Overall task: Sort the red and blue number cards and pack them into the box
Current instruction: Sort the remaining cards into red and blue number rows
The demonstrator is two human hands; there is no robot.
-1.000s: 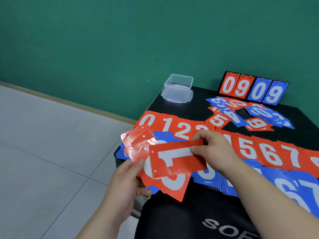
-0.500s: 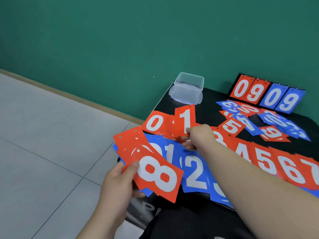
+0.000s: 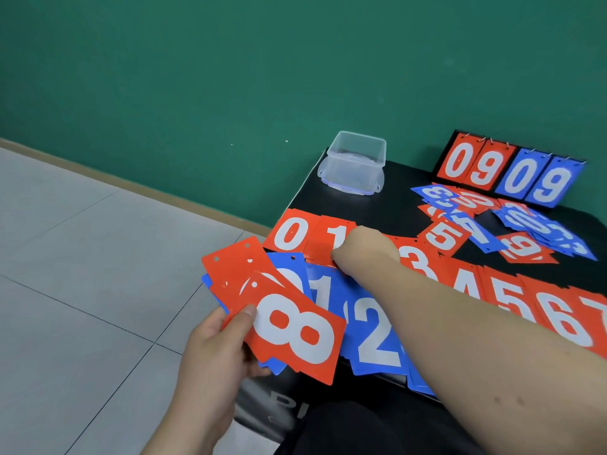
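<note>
One second ago the right hand (image 3: 364, 251) held the red 1 card (image 3: 331, 234) over the fan of cards (image 3: 236, 267) in the left hand (image 3: 213, 353). Now this card lies in the red row on the tabletop (image 3: 404, 198), just beside the red 0 card (image 3: 290, 233). The right hand rests on its near edge with the fingers curled down, and I cannot tell if it pinches the card or has let go.

For me this means one more red card is sorted. The box (image 3: 353, 165) at the far corner, well apart, looks to hold no cards yet.

The long axis of the red 1 card runs away from me, with the digit upright. The left hand grips the fan of cards, thumb on the red 8 card (image 3: 295, 330). Its long axis goes diagonally from far-left to near-right, and its digit lies sideways.
</note>
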